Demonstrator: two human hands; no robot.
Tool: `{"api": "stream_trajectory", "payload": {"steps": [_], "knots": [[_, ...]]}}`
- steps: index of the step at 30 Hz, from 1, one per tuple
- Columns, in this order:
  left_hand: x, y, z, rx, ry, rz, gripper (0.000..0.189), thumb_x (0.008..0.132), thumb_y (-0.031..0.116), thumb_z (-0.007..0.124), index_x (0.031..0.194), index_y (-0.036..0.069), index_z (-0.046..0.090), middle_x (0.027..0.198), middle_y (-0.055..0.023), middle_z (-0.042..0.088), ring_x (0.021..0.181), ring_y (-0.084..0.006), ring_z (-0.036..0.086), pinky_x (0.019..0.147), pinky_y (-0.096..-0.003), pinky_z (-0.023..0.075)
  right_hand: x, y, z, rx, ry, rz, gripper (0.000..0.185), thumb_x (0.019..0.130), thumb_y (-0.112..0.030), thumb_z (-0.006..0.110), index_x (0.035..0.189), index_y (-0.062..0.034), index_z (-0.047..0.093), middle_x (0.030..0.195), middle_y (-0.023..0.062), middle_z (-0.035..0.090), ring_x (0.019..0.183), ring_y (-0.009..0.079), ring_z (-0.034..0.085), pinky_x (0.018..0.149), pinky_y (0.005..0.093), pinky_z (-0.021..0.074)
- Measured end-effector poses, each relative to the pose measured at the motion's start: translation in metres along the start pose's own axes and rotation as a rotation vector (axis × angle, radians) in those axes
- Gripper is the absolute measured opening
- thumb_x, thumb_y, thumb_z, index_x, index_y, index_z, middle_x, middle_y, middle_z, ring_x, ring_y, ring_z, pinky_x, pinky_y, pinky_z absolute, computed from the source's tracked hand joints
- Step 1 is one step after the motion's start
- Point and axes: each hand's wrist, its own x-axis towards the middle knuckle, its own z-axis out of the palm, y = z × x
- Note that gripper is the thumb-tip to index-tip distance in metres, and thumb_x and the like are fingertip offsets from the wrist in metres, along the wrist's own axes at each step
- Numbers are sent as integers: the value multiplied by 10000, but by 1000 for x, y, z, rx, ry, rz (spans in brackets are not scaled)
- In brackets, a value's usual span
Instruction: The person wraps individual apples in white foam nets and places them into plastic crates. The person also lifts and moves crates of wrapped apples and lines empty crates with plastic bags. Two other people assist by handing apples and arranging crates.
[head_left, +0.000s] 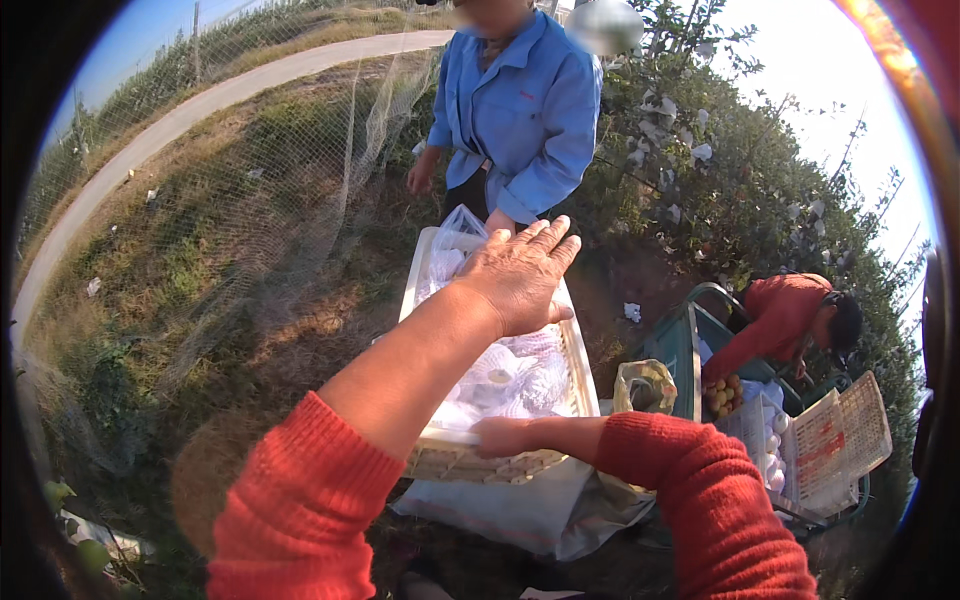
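A cream plastic crate (585, 375) sits before me, filled with round items in white and pinkish foam netting (525, 375), under or among clear plastic film. Above the crate's far half, my left hand (517, 277) is stretched out with its back up, thumb apart and nothing visibly held. Whether its palm touches the contents cannot be seen. At the near rim, my right hand (501, 437) grips the crate, its fingertips partly hidden. A clear plastic bag (461, 229) rises at the crate's far end, beside a co-worker's hand (499, 222).
Facing me is a person in a blue jacket (517, 112). To the right, a person in red (780, 315) bends over a green cart (675, 337) holding fruit (724, 395). An open crate (840, 442), a yellowish bag (645, 382) and a pale sack (502, 510) are nearby; netting (300, 165) hangs left.
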Motion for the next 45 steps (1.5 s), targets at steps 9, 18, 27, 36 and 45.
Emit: {"api": "stream_trajectory", "payload": {"steps": [9,18,27,36,45], "knots": [[-351,-134,-43,-57,-201,-590,638,899,373,692,1421,52,516,1471,-166,504,1392,-324,435,1161,-462,321,66,-19,-22,130,2,207,300,835,-227,570,955,23,684,814,180,691,722,278,666,665,431,514],[-581,-82,-47,-399,-217,-1281,469,832,184,741,1251,-6,650,1393,-226,559,1294,-377,535,1093,-424,424,137,20,-61,-47,69,272,236,753,-195,603,859,-7,698,723,136,684,593,231,645,570,384,509],[-583,-171,-38,-313,-180,-1241,429,847,168,725,1233,-2,647,1292,-234,614,1211,-374,584,1050,-420,451,217,90,-123,-66,149,130,299,729,-259,656,930,-46,712,834,163,714,778,317,689,724,451,533],[-423,-307,69,-508,-512,-1192,435,926,290,684,1252,3,653,1260,-201,657,1197,-325,607,1051,-385,460,308,154,-210,87,52,229,389,779,-187,569,1123,-54,695,1071,214,708,1031,357,682,874,495,525],[-389,-449,130,-770,-662,-1047,491,950,360,634,1317,34,608,1289,-187,643,1231,-303,588,1069,-389,442,384,262,-315,39,-159,275,406,799,-190,575,1167,-53,680,1106,181,711,1041,366,682,872,483,544]]}}
